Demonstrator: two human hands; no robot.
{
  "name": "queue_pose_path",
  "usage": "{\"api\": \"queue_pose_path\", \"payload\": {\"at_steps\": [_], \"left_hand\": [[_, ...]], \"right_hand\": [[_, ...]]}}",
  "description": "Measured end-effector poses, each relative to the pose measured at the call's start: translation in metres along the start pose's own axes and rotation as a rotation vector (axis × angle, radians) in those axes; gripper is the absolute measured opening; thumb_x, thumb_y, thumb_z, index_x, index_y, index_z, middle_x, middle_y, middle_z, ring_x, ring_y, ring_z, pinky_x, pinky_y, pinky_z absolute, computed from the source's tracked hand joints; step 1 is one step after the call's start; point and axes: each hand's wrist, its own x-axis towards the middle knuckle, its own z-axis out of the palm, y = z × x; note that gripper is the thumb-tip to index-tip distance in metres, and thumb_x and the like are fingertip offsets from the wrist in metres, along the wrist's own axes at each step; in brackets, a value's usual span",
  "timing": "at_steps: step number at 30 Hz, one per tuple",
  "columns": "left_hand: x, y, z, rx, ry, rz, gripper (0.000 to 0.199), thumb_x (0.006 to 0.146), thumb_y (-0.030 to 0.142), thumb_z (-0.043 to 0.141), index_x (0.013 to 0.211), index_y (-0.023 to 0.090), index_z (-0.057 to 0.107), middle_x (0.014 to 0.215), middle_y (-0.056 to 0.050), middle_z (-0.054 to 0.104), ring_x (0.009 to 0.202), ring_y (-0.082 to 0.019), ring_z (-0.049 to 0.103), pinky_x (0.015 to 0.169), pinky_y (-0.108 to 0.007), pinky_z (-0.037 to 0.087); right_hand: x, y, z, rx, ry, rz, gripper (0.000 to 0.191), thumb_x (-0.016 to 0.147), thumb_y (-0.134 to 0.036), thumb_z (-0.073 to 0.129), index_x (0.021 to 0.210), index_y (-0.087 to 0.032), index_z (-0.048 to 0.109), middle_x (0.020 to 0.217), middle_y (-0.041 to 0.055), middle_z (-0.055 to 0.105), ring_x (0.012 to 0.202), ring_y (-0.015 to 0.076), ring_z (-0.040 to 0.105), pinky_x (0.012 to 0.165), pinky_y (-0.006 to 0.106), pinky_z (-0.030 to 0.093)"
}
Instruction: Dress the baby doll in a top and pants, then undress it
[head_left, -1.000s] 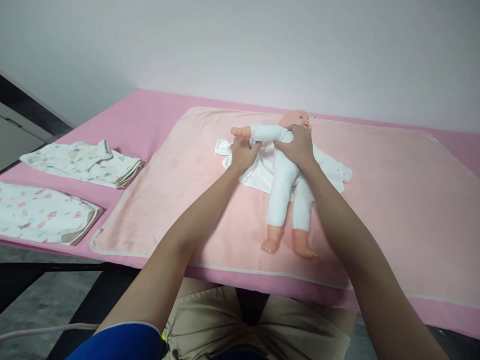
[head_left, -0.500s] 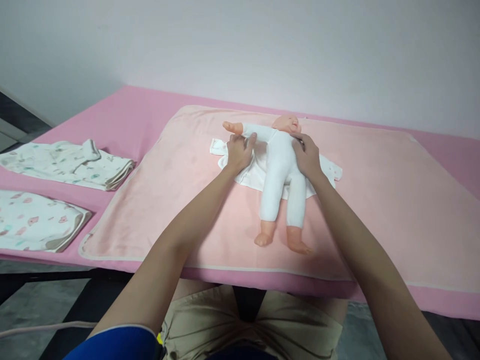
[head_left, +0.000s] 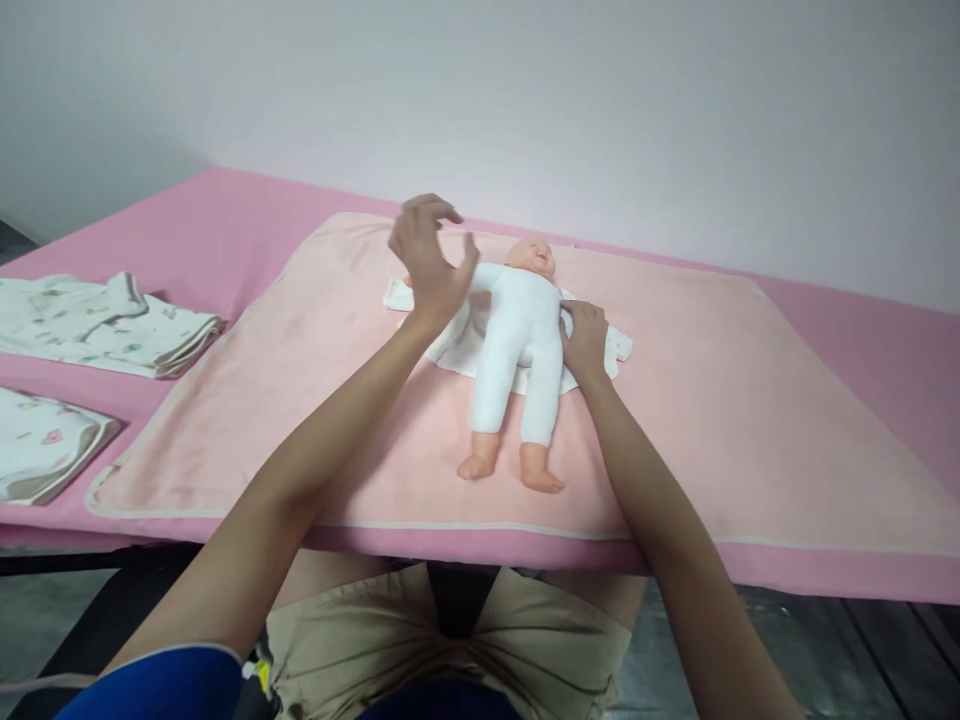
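A baby doll (head_left: 517, 320) with a white cloth body lies on its back, its head toward the wall and its feet toward me. Under it is spread a small white garment (head_left: 454, 345), whose sleeves stick out at both sides. My left hand (head_left: 431, 250) is raised near the doll's arm on the left, fingers curved and apart, with nothing in it. It hides most of that arm. My right hand (head_left: 585, 335) rests against the doll's side at the right, over the garment; its fingertips are partly hidden there, so I cannot tell whether they grip anything.
A light pink blanket (head_left: 750, 430) covers much of the pink table (head_left: 225, 215). Two folded printed cloth items lie at the left, a green-patterned one (head_left: 97, 325) and a pink-patterned one (head_left: 45, 450). A pale wall stands behind.
My left hand has lifted off the doll's arm and opened. My right hand has slid from near the doll's shoulder down along its side. The view has shifted slightly right.
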Motion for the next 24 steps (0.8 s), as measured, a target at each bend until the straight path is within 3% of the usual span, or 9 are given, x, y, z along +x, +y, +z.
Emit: {"api": "queue_pose_path", "payload": {"at_steps": [3, 5, 8, 10, 13, 17, 20, 24], "left_hand": [[-0.011, 0.053, 0.024, 0.068, -0.374, 0.097, 0.053, 0.1, 0.056, 0.078, 0.142, 0.028, 0.059, 0.155, -0.016, 0.062, 0.144, -0.041, 0.057, 0.121, -0.059, 0.045], [-0.023, 0.081, 0.048, 0.172, -0.62, 0.177, 0.056, 0.099, 0.049, 0.077, 0.146, 0.022, 0.062, 0.157, -0.02, 0.063, 0.147, -0.043, 0.055, 0.121, -0.058, 0.045], [-0.035, 0.103, 0.083, 0.349, -0.913, 0.278, 0.056, 0.097, 0.033, 0.07, 0.146, 0.007, 0.068, 0.154, -0.028, 0.065, 0.149, -0.044, 0.054, 0.123, -0.054, 0.042], [-0.037, 0.108, 0.102, 0.43, -1.024, 0.327, 0.055, 0.095, 0.026, 0.067, 0.146, 0.003, 0.072, 0.153, -0.028, 0.067, 0.148, -0.042, 0.054, 0.123, -0.052, 0.04], [-0.035, 0.111, 0.123, 0.503, -1.104, 0.358, 0.052, 0.093, 0.021, 0.067, 0.143, 0.009, 0.079, 0.156, -0.024, 0.068, 0.147, -0.04, 0.055, 0.123, -0.051, 0.039], [-0.034, 0.115, 0.138, 0.563, -1.153, 0.346, 0.047, 0.096, 0.014, 0.061, 0.137, 0.008, 0.083, 0.147, -0.025, 0.076, 0.146, -0.039, 0.056, 0.124, -0.054, 0.036], [-0.036, 0.114, 0.137, 0.585, -1.156, 0.372, 0.045, 0.098, 0.013, 0.058, 0.136, 0.01, 0.083, 0.138, -0.023, 0.08, 0.143, -0.038, 0.059, 0.121, -0.053, 0.038], [-0.034, 0.104, 0.124, 0.544, -1.041, 0.343, 0.047, 0.095, 0.024, 0.069, 0.136, 0.005, 0.08, 0.141, -0.027, 0.077, 0.139, -0.04, 0.06, 0.119, -0.051, 0.039]], "right_hand": [[-0.001, -0.007, -0.004, -0.02, -0.015, 0.025, 0.046, 0.101, -0.019, 0.053, 0.143, -0.019, 0.071, 0.148, 0.0141, 0.073, 0.14, 0.0353, 0.055, 0.122, 0.053, 0.044], [-0.002, -0.01, -0.007, -0.026, -0.014, 0.038, 0.047, 0.1, -0.016, 0.052, 0.143, -0.019, 0.071, 0.149, 0.0139, 0.073, 0.141, 0.0347, 0.055, 0.123, 0.052, 0.042], [-0.002, -0.014, -0.008, -0.044, -0.017, 0.06, 0.045, 0.1, -0.016, 0.052, 0.14, -0.018, 0.07, 0.146, 0.0155, 0.074, 0.139, 0.0353, 0.056, 0.12, 0.051, 0.043], [-0.002, -0.014, -0.008, -0.057, -0.021, 0.073, 0.042, 0.098, -0.015, 0.052, 0.136, -0.017, 0.07, 0.14, 0.0168, 0.075, 0.135, 0.036, 0.058, 0.116, 0.05, 0.045], [0.0, -0.013, -0.006, -0.075, -0.018, 0.081, 0.038, 0.095, -0.013, 0.052, 0.13, -0.017, 0.069, 0.131, 0.0185, 0.076, 0.128, 0.0367, 0.059, 0.111, 0.049, 0.047], [0.001, -0.009, -0.002, -0.108, 0.012, 0.088, 0.031, 0.091, -0.013, 0.054, 0.118, -0.018, 0.068, 0.121, 0.0195, 0.076, 0.121, 0.0374, 0.06, 0.106, 0.049, 0.048], [0.001, -0.008, -0.001, -0.116, 0.021, 0.084, 0.033, 0.088, -0.013, 0.056, 0.118, -0.019, 0.068, 0.12, 0.0184, 0.076, 0.121, 0.0374, 0.059, 0.105, 0.049, 0.048], [-0.002, -0.01, -0.006, -0.07, 0.035, 0.06, 0.053, 0.089, -0.01, 0.052, 0.138, -0.021, 0.067, 0.135, 0.0141, 0.076, 0.127, 0.0341, 0.06, 0.113, 0.048, 0.046]]}}
